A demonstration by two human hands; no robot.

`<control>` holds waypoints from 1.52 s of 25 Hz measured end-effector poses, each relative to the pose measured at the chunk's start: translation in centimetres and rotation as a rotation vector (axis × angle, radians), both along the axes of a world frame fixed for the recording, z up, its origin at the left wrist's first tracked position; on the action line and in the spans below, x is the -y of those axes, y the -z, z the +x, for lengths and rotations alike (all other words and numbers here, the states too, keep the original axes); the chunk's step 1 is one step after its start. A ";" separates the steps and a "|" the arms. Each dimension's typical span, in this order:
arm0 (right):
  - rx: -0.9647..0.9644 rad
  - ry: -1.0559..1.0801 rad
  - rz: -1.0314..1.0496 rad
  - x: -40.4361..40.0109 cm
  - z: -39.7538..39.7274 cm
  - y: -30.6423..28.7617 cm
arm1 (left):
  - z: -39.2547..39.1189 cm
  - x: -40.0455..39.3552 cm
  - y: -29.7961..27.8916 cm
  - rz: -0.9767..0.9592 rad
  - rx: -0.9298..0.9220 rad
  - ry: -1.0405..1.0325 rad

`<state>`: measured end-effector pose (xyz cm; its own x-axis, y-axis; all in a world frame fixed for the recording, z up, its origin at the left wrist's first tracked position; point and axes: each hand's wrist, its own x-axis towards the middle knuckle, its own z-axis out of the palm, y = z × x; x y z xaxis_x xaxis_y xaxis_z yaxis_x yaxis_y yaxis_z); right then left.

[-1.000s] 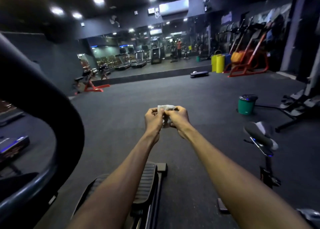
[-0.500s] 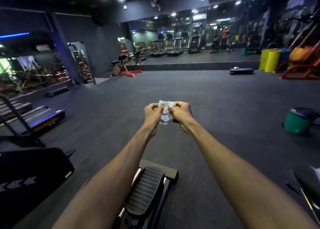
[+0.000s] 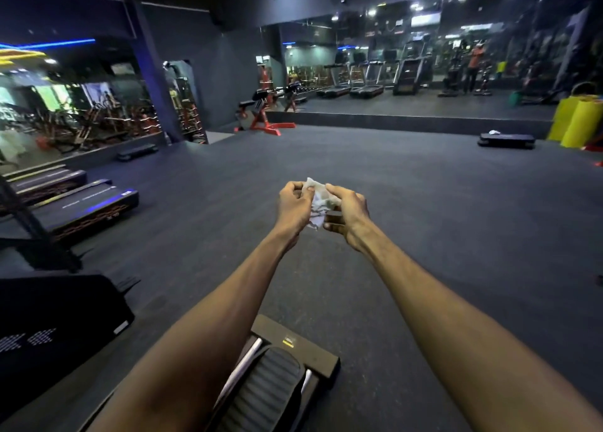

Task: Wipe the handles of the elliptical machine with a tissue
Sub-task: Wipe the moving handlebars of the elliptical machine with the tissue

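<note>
The tissue (image 3: 317,203) was crumpled and held out at arm's length between both hands, above the dark gym floor (image 3: 424,236). The left hand (image 3: 293,208) pinched its upper edge with curled fingers, and the right hand (image 3: 347,214) gripped it from the other side, thumb and forefinger on top (its lower fingers curled underneath, partly in shadow). Much of the tissue was hidden behind the fingers, so its full shape could not be made out. Below the forearms, a ribbed black pedal (image 3: 267,389) of the elliptical machine ran off the bottom edge; the machine's handles were out of view. To the left lay low step platforms (image 3: 88,203), and a mirror (image 3: 408,66) on the far wall showed blurred treadmills.
</note>
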<state>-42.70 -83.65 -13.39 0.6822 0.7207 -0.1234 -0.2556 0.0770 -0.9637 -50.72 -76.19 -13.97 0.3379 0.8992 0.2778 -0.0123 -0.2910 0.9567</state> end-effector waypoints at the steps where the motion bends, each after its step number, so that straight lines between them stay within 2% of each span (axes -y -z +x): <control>1: 0.023 -0.002 -0.016 -1.7 1.4 0.0 | 1.4 -1.9 0.0 0.010 -0.019 -0.003; 6: 0.191 0.027 -0.059 -11.1 10.4 -0.3 | 8.9 -11.8 -1.2 0.068 -0.057 -0.023; 11: 0.250 -0.281 -0.152 -19.1 18.3 -0.4 | 15.2 -19.6 -0.9 0.058 -0.106 -0.010; 13: 0.259 -0.363 -0.117 -22.6 20.9 0.1 | 17.2 -22.3 -0.7 -0.020 -0.041 -0.047; 16: 0.252 -0.444 -0.044 -28.7 24.7 0.6 | 20.4 -25.8 -0.4 -0.280 0.082 0.028; 18: 0.289 -0.489 -0.045 -31.9 26.5 0.5 | 21.2 -27.4 -0.1 -0.402 0.084 0.091; 20: 0.346 -0.565 -0.038 -35.2 28.5 0.1 | 22.4 -29.1 0.1 -0.430 0.082 0.036; 23: 0.367 -0.567 -0.031 -39.6 29.7 0.6 | 22.9 -31.9 0.5 -0.382 0.033 -0.119; 26: 0.324 -0.713 -0.049 -44.6 29.8 1.3 | 23.1 -35.7 1.1 -0.332 0.027 -0.321; 29: 0.464 -0.806 0.003 -50.2 28.9 2.5 | 22.0 -39.9 2.1 -0.309 -0.056 -0.460; 32: 0.573 -0.852 0.041 -56.1 27.2 3.8 | 20.2 -44.6 3.1 -0.246 -0.193 -0.542; 36: 0.577 -0.973 0.058 -64.4 24.0 4.1 | 17.5 -50.9 2.9 -0.171 -0.394 -0.709; 38: 0.561 -1.026 0.100 -67.7 22.3 3.4 | 16.2 -53.4 2.8 -0.145 -0.447 -0.715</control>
